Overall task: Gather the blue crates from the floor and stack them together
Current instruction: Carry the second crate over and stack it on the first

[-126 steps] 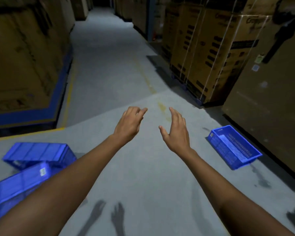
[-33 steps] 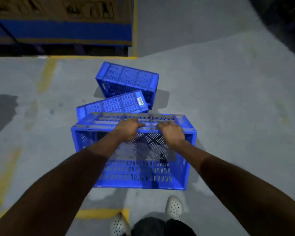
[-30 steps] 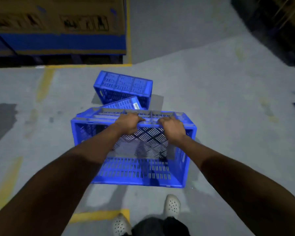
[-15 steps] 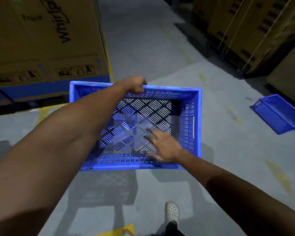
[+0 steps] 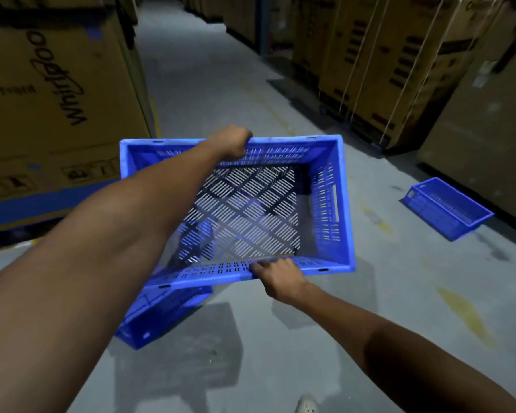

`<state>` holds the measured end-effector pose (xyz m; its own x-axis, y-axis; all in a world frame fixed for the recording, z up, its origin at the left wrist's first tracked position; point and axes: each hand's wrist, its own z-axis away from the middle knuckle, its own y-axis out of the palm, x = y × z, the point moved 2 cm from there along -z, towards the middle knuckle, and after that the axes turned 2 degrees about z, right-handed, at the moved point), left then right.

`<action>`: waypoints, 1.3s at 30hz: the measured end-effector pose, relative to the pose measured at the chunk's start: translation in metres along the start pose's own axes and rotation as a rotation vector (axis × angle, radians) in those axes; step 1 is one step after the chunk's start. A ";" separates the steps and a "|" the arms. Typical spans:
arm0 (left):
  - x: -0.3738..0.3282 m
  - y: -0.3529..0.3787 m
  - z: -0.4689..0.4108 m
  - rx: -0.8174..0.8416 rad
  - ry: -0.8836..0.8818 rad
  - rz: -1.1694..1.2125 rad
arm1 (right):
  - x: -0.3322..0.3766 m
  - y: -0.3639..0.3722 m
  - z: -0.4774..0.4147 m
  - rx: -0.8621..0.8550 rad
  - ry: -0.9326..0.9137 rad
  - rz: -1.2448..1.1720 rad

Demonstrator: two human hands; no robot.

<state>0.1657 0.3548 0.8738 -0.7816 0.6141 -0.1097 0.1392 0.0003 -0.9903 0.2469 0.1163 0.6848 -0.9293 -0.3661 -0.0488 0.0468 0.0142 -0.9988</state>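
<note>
Left hand (image 5: pixel 234 140): reaches across the open top and clasps the far rim of the held crate (image 5: pixel 328 204), fingers curled over its edge; the long reach puts a grip on the side opposite the body.
Right hand (image 5: pixel 276 277): grasps the near rim, thumb on top; with the left hand it pins the load from two opposed sides, which likely keeps it from swinging.
Held crate: off the floor (image 5: pixel 370 293), open side up, roughly level, slotted base showing through.
Second crate (image 5: pixel 158 311): lies tipped on the floor just beneath the held one's near-left corner; whether the two touch cannot be told.
Third crate (image 5: pixel 447 208): upright on the floor well to the right, near a carton wall (image 5: pixel 489 129).
Left cartons (image 5: pixel 57 99): stacked close beside the aisle.
Step in hand: judged as carrying one crate toward a stacking spot; two others remain to be gathered.
</note>
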 end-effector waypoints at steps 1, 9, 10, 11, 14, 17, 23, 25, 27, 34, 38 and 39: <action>-0.007 0.001 -0.010 -0.014 0.013 0.000 | -0.013 -0.004 0.001 -0.034 -0.005 0.023; -0.050 0.019 -0.081 0.044 0.005 -0.050 | -0.108 -0.013 0.003 -0.116 -0.066 0.180; -0.052 0.024 -0.088 0.060 0.000 -0.051 | -0.119 -0.014 0.001 -0.130 -0.060 0.179; -0.056 0.028 -0.094 0.065 0.000 -0.051 | -0.131 -0.016 -0.002 -0.139 -0.044 0.190; -0.071 0.038 -0.107 0.094 0.040 -0.040 | -0.160 -0.028 -0.025 -0.128 0.005 0.130; -0.082 0.054 -0.115 0.153 0.068 -0.039 | -0.185 -0.034 -0.052 -0.099 0.072 0.036; -0.081 0.114 -0.130 0.385 0.055 0.047 | -0.249 -0.026 -0.087 -0.070 0.245 -0.057; -0.089 0.127 -0.146 0.397 0.068 0.152 | -0.274 -0.023 -0.098 -0.063 0.287 -0.062; -0.105 0.137 -0.174 0.451 0.128 0.175 | -0.299 -0.019 -0.111 -0.048 0.324 -0.074; -0.127 0.176 -0.302 0.522 0.340 0.022 | -0.403 -0.009 -0.171 -0.002 0.507 -0.107; -0.127 0.179 -0.374 0.485 0.438 0.029 | -0.461 -0.010 -0.199 0.014 0.615 -0.186; -0.131 0.179 -0.392 0.477 0.465 0.031 | -0.476 -0.013 -0.202 0.014 0.640 -0.204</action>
<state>0.5311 0.5838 0.7444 -0.4234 0.8844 -0.1965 -0.2100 -0.3069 -0.9283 0.6143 0.4785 0.7200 -0.9538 0.2636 0.1439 -0.1521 -0.0108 -0.9883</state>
